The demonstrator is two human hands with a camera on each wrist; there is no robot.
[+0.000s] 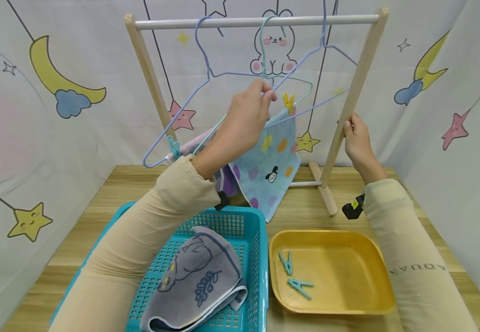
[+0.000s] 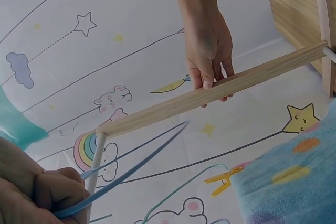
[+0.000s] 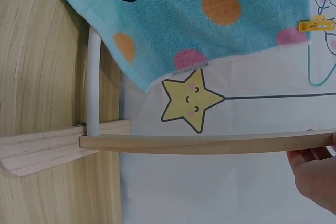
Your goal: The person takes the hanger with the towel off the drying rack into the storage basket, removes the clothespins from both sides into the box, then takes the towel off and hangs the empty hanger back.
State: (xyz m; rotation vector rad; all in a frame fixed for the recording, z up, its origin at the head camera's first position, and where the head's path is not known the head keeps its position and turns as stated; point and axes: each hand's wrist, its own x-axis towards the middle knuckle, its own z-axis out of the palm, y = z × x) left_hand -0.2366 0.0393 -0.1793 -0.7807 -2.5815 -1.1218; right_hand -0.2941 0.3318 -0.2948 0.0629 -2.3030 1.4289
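My left hand (image 1: 246,115) (image 2: 39,192) pinches the lower left part of a periwinkle wire hanger (image 1: 302,61) (image 2: 142,156) hooked at the rack's right. My right hand (image 1: 357,140) (image 2: 209,51) (image 3: 317,174) grips the wooden right post (image 1: 354,92) (image 2: 173,109) (image 3: 210,144). Behind the left hand, a light blue spotted towel (image 1: 265,161) (image 3: 173,14) hangs on a green hanger (image 1: 261,50) with a yellow clip (image 1: 289,103) (image 2: 223,181) (image 3: 316,25) at its upper corner. Another periwinkle hanger (image 1: 175,119) hangs at the left.
A teal basket (image 1: 260,258) at the front holds a folded grey towel (image 1: 207,267). To its right, a yellow tray (image 1: 339,272) holds two green clips (image 1: 286,263) (image 1: 301,287). A teal clip (image 1: 173,146) and a pinkish cloth (image 1: 196,142) show beside the left forearm.
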